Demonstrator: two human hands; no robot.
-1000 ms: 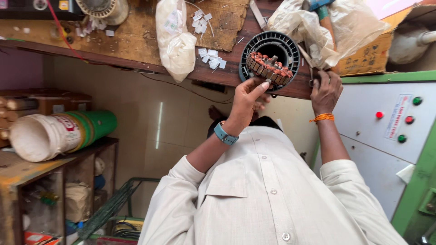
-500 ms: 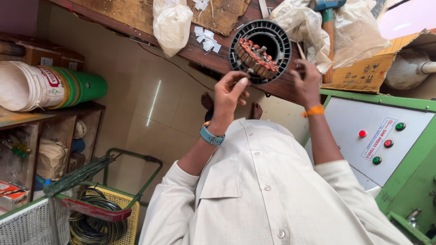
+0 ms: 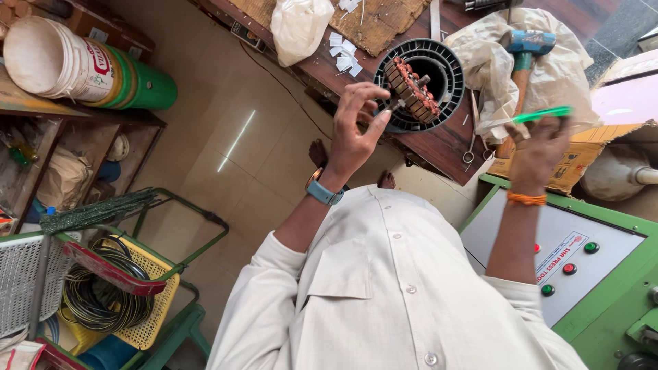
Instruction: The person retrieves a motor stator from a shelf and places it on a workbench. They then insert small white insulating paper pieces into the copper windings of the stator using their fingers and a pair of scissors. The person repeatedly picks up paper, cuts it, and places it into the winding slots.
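Stator (image 3: 419, 85), black ribbed ring with copper windings, under loosely open left hand (image 3: 355, 130); right hand (image 3: 536, 152) gripping green strip (image 3: 541, 114).

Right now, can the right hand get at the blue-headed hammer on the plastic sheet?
Probably yes. The right hand is raised just beside the hammer with nothing between them, but its fingers already pinch a green strip, so it would likely have to drop that first or grab awkwardly.

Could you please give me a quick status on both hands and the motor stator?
Left hand open, fingertips at the stator rim. Right hand shut on a green strip, clear of the stator. Stator on the wooden bench; hammer and plastic bag beside it.
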